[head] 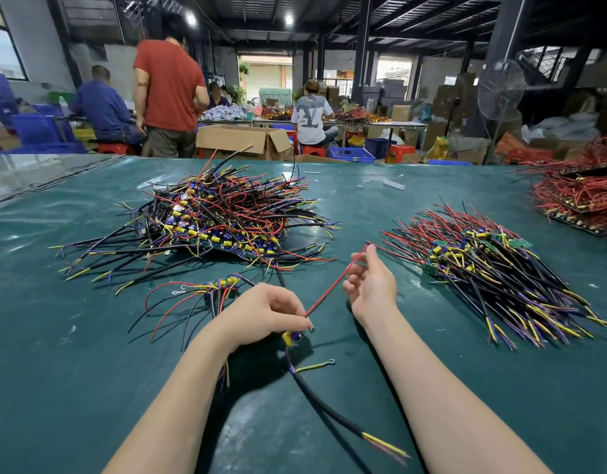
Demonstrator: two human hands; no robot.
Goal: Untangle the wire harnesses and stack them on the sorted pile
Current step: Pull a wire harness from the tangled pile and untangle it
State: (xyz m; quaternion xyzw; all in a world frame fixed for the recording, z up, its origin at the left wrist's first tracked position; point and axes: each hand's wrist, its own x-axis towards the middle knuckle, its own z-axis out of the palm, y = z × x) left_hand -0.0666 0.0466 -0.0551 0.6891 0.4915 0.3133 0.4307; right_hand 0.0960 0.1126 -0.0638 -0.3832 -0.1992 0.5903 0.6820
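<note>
Left hand point(271, 313): fingers curled, pinching one harness point(290, 337) at its yellow-and-blue block, just above the table point(73, 354).
Right hand point(370, 283): palm up, fingers loosely curled. The red wire point(332, 285) runs across its fingertips, but I cannot tell whether they pinch it or only touch it.
Harness: between the hands, near the table's front edge. Its red wire stretches up and right from the left hand to the right hand. Its black cable point(329, 405) trails toward the camera, free of other wires.
Tangled pile point(226, 213): left of centre, large, with wires crossing in every direction.
Small bunch point(220, 290): a few harnesses just beyond the left hand, apart from the big pile, wires loose and curling.
Sorted pile point(493, 268): right of the right hand, wires lying roughly parallel, a good number of harnesses in it.
Done: judging by the sorted pile, a fair share is stacked, and the held harness looks separated from the rest.
Left: this harness is not yet on the sorted pile. The small bunch and the whole tangled pile are untouched, which looks like more than half the work.
Step in hand: probably straightening the red wire before the harness goes right to the sorted pile.
</note>
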